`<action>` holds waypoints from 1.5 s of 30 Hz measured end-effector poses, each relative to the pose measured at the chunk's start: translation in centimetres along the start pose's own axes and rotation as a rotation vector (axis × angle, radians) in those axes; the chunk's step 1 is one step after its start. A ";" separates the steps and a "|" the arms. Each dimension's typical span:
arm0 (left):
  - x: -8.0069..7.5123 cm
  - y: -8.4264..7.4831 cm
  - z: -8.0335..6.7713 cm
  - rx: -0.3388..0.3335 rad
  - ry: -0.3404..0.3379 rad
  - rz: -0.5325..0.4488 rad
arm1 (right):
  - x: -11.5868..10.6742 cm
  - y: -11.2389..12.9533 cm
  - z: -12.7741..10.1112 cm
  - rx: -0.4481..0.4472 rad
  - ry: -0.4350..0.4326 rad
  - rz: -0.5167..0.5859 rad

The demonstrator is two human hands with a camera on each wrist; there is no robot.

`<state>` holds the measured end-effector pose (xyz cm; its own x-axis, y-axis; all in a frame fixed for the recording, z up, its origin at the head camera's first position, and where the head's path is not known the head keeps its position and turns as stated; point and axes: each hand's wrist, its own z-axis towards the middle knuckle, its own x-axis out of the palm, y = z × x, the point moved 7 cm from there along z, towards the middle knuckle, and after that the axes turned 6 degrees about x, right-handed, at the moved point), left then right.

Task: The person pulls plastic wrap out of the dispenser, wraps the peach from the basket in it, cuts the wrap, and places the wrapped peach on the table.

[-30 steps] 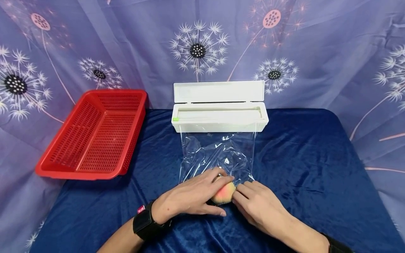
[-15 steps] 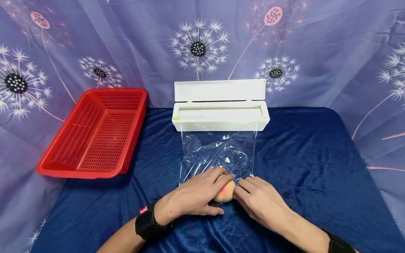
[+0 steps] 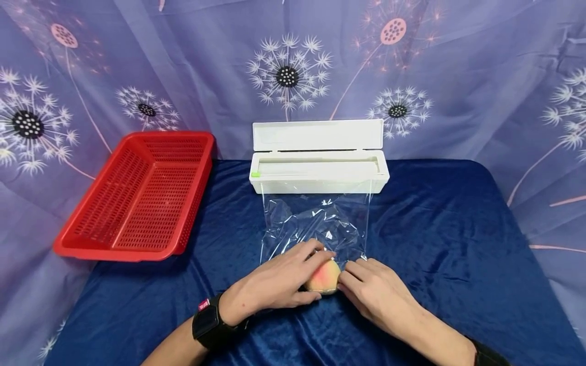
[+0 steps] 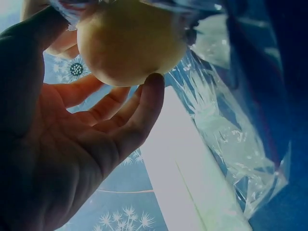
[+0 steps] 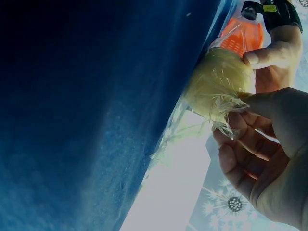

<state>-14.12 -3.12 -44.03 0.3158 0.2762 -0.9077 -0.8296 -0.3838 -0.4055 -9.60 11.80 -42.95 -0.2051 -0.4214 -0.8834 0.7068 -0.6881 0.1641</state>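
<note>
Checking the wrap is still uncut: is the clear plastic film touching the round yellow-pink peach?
Touching. The right wrist view shows the clear plastic film crinkled tight against the round yellow-pink peach, where the right hand pinches it.

Red basket (image 3: 137,195), white dispenser (image 3: 319,170), blue cloth (image 3: 435,229)

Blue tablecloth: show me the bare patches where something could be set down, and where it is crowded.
Bare cloth lies right of the white dispenser and its plastic wrap, out to the tablecloth edge, and between the red basket and the wrap. It is crowded in front, where left hand and right hand hold the peach.
</note>
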 end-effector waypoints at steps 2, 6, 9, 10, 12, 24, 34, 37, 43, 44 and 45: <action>-0.1 0.2 0.1 0.000 -0.007 -0.016 | 0.0 -0.1 0.0 0.004 0.010 -0.001; -0.2 0.6 0.3 -0.007 -0.010 -0.049 | 0.0 -0.4 -0.1 0.003 0.006 0.003; -0.2 1.0 0.3 -0.029 -0.007 -0.093 | 0.0 -0.6 -0.1 0.006 0.005 0.004; -0.2 1.1 0.3 -0.034 -0.010 -0.109 | 0.0 -0.7 -0.1 0.007 0.004 0.002; -0.2 1.5 0.4 -0.049 -0.010 -0.149 | 0.0 -0.9 -0.2 0.015 0.008 0.000; -0.1 3.5 0.2 -0.114 -0.025 -0.293 | -1.7 -2.1 0.3 0.081 -0.095 0.007; -0.2 5.4 0.0 -0.167 -0.050 -0.442 | -4.0 0.3 1.2 -0.148 -0.261 0.141; -0.1 6.0 0.0 -0.193 -0.047 -0.491 | -3.5 0.8 1.3 -0.169 -0.238 0.127; -0.1 6.8 0.3 -0.204 -0.025 -0.549 | -1.9 0.9 1.3 -0.178 -0.172 0.088; -0.1 6.9 0.3 -0.201 -0.024 -0.557 | -1.6 0.9 1.3 -0.182 -0.167 0.084; -0.1 7.0 0.4 -0.197 -0.023 -0.560 | -1.4 0.9 1.3 -0.187 -0.165 0.080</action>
<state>-20.15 -5.44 -46.68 0.6686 0.5023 -0.5484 -0.4378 -0.3302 -0.8362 -9.54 10.98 -40.94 -0.2402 -0.5717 -0.7845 0.8352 -0.5335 0.1331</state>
